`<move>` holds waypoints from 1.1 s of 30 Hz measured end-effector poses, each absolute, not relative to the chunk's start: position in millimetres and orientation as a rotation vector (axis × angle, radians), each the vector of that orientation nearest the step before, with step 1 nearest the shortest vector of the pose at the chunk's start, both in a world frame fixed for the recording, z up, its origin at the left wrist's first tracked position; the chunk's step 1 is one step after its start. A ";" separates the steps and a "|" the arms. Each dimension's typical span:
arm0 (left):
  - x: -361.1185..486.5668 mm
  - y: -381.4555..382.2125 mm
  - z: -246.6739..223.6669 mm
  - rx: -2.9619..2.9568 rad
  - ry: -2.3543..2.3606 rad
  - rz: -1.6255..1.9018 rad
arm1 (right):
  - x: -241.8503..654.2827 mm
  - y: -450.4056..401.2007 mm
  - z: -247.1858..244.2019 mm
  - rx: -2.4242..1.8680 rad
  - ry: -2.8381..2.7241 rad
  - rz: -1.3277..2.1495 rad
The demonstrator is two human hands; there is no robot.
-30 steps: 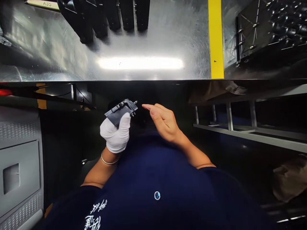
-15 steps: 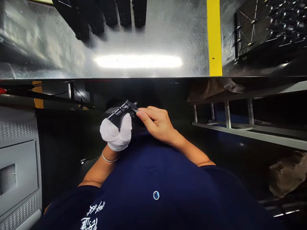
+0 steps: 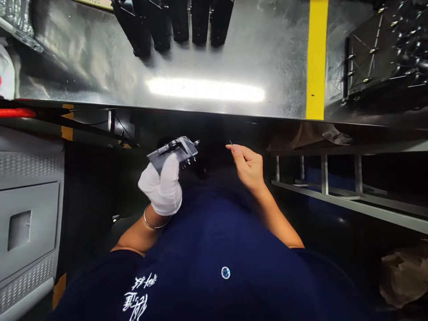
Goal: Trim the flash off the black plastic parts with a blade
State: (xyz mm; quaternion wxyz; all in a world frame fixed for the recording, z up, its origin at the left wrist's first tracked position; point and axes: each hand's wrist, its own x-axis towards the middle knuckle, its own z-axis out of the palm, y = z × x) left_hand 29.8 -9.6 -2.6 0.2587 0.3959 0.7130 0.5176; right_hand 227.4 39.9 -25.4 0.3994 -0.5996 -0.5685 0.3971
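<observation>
Mid-frame, my white-gloved left hand (image 3: 160, 189) is clamping a flat dark-grey plastic part (image 3: 179, 150), while my bare right hand (image 3: 249, 165), pinching so thin a dark sliver (image 3: 231, 142), is risking dropping it.

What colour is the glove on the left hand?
The glove is white, best seen in the head view.

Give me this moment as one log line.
left gloved hand: holds dark plastic part | right bare hand: pinches thin sliver, clear of part
</observation>
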 end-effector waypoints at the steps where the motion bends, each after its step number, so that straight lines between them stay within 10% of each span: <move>1: 32.4 -5.2 3.9 1.054 1.929 1.444 | 226.3 39.9 -23.7 -1.481 -1.451 1.045; 33: 25.9 -7.9 31.3 0.980 1.563 1.285 | 220.2 47.4 19.5 -1.126 -1.691 1.170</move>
